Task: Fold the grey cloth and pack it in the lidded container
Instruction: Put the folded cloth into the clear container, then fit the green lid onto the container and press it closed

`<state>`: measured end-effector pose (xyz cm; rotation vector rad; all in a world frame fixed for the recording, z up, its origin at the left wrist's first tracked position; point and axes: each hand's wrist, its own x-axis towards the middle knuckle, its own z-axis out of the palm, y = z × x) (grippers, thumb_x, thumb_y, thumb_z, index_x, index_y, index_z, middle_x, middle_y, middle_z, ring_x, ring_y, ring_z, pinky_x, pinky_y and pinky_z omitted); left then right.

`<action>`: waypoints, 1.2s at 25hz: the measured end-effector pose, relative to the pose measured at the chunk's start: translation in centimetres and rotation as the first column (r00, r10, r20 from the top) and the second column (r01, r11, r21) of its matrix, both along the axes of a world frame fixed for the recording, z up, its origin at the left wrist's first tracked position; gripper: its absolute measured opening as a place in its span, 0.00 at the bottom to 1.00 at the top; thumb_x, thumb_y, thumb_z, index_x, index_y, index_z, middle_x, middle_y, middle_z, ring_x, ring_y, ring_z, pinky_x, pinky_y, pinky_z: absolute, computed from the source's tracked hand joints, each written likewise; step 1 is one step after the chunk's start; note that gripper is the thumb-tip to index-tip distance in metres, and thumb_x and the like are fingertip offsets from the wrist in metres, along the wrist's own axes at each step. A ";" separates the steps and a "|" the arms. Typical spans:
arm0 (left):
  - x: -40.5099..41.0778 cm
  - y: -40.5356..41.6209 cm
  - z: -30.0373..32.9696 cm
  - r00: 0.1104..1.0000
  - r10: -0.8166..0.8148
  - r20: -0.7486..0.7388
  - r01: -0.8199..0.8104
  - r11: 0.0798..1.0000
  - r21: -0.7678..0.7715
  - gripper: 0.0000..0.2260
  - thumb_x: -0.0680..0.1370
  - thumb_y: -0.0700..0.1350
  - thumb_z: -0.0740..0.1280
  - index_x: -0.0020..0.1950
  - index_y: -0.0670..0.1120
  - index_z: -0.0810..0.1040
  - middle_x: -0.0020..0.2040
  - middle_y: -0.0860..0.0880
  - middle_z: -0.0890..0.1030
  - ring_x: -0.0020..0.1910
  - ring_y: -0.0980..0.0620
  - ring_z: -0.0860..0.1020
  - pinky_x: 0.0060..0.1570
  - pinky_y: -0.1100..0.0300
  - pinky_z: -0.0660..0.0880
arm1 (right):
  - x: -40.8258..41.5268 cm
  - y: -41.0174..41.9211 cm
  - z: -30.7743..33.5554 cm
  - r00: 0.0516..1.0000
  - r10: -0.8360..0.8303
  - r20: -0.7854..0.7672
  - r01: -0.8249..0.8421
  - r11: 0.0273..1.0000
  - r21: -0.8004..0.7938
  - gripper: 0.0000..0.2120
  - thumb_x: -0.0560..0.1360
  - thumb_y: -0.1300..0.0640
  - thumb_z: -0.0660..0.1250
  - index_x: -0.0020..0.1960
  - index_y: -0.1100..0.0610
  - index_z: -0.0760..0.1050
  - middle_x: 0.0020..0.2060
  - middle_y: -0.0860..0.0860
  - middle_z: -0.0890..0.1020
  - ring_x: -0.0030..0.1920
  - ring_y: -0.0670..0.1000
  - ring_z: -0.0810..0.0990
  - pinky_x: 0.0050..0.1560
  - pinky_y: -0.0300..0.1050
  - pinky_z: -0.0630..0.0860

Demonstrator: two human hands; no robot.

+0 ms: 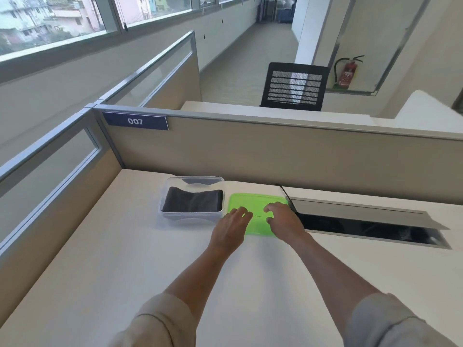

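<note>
Centrally, toward the far edge of the desk (125, 259), a clear container (191, 200) stands open with the folded grey cloth (193, 200) lying inside it, filling most of its floor. Just beside the container, on its right, a green lid (258, 214) lies flat on the desk surface, apart from the container's rim. Both hands reach forward over this lid: the left hand (231, 227) covers its near left corner with the fingers spread and slightly curled, palm down, while the right hand (284, 221) covers its near right part, fingers bent and tips on or just above the plastic. Neither hand is closed around anything; whether the fingertips press the lid cannot be told. Pale sleeves (160, 324) are pushed up on both forearms. To the right of the lid, a cable hatch (363, 219) in the desk is propped open, showing a dark recess. A beige partition (275, 151) runs along the far edge of the desk and bears a blue plate (135, 120) marked 007 at its left end. Beyond the partition stand a black mesh chair (294, 87) and, by the wall, a red fire extinguisher (347, 72).
</note>
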<state>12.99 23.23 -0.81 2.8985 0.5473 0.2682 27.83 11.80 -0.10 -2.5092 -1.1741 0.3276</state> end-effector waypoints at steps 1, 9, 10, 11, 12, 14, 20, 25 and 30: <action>0.0 -0.4 -0.6 0.999 0.013 -0.040 -0.013 1.000 -0.002 0.21 0.76 0.33 0.58 0.67 0.46 0.74 0.62 0.47 0.76 0.56 0.45 0.75 0.47 0.50 0.75 | 0.4 -0.8 -0.4 1.000 0.003 -0.015 -0.004 0.999 -0.034 0.15 0.78 0.60 0.65 0.64 0.54 0.75 0.61 0.51 0.77 0.63 0.55 0.73 0.57 0.50 0.73; 0.2 -0.9 -2.2 0.972 0.136 -0.193 -0.116 0.987 0.109 0.16 0.77 0.34 0.59 0.61 0.47 0.77 0.55 0.47 0.79 0.57 0.45 0.75 0.52 0.52 0.70 | 2.2 -3.5 -2.6 0.999 0.028 -0.016 -0.031 0.975 -0.220 0.18 0.75 0.65 0.65 0.63 0.54 0.76 0.62 0.53 0.77 0.64 0.57 0.70 0.61 0.47 0.71; 0.2 -0.9 -2.4 0.969 0.145 -0.198 -0.120 0.984 0.131 0.16 0.77 0.34 0.58 0.60 0.47 0.77 0.54 0.47 0.79 0.56 0.44 0.75 0.52 0.52 0.70 | 2.2 -3.7 -3.0 0.999 0.029 -0.022 -0.033 0.975 -0.220 0.18 0.75 0.66 0.64 0.63 0.54 0.76 0.62 0.53 0.77 0.64 0.57 0.70 0.59 0.47 0.70; 0.1 -0.9 -2.6 0.968 0.154 -0.197 -0.126 0.981 0.149 0.16 0.77 0.33 0.58 0.59 0.47 0.77 0.53 0.47 0.79 0.55 0.44 0.75 0.51 0.52 0.70 | 2.1 -3.9 -3.3 0.999 0.024 -0.024 -0.029 0.977 -0.212 0.18 0.75 0.67 0.63 0.63 0.54 0.76 0.62 0.53 0.76 0.63 0.57 0.70 0.58 0.46 0.71; 0.0 -0.8 -2.8 0.968 0.163 -0.191 -0.133 0.978 0.158 0.16 0.77 0.32 0.57 0.57 0.47 0.78 0.52 0.47 0.79 0.54 0.44 0.76 0.50 0.53 0.70 | 2.1 -4.2 -3.5 1.000 0.016 -0.024 -0.020 0.979 -0.202 0.19 0.74 0.68 0.62 0.63 0.54 0.76 0.62 0.53 0.76 0.63 0.57 0.70 0.57 0.47 0.71; -0.3 -0.9 -2.5 0.972 0.178 -0.155 -0.152 0.975 0.165 0.13 0.77 0.33 0.60 0.53 0.46 0.79 0.48 0.47 0.80 0.50 0.44 0.77 0.47 0.53 0.71 | 2.2 -4.8 -3.6 1.000 0.007 -0.021 -0.011 0.983 -0.183 0.21 0.73 0.70 0.61 0.63 0.55 0.76 0.62 0.53 0.75 0.62 0.57 0.71 0.54 0.47 0.72; -1.2 -2.2 -1.2 0.990 0.136 -0.041 -0.125 0.971 0.203 0.13 0.60 0.31 0.77 0.36 0.45 0.79 0.32 0.48 0.77 0.32 0.46 0.77 0.28 0.55 0.73 | 1.8 -5.8 -2.9 0.999 -0.001 0.047 0.005 0.996 -0.089 0.24 0.71 0.75 0.59 0.62 0.57 0.74 0.64 0.50 0.72 0.59 0.56 0.71 0.52 0.47 0.73; -2.3 -3.1 0.9 0.994 0.107 0.024 -0.110 0.974 0.200 0.12 0.63 0.31 0.75 0.41 0.44 0.79 0.36 0.48 0.77 0.34 0.46 0.77 0.30 0.54 0.74 | 1.5 -6.6 -1.1 0.995 -0.062 0.084 0.061 0.998 0.016 0.19 0.70 0.74 0.60 0.56 0.60 0.75 0.59 0.52 0.75 0.55 0.58 0.76 0.49 0.50 0.74; -3.7 -3.4 3.1 0.989 0.116 0.096 -0.131 0.976 0.173 0.11 0.73 0.31 0.65 0.50 0.43 0.78 0.45 0.46 0.78 0.43 0.45 0.77 0.40 0.52 0.74 | 0.3 -7.8 0.8 0.984 -0.153 0.086 0.140 0.980 0.141 0.13 0.71 0.69 0.57 0.49 0.57 0.74 0.43 0.52 0.79 0.43 0.56 0.79 0.39 0.48 0.72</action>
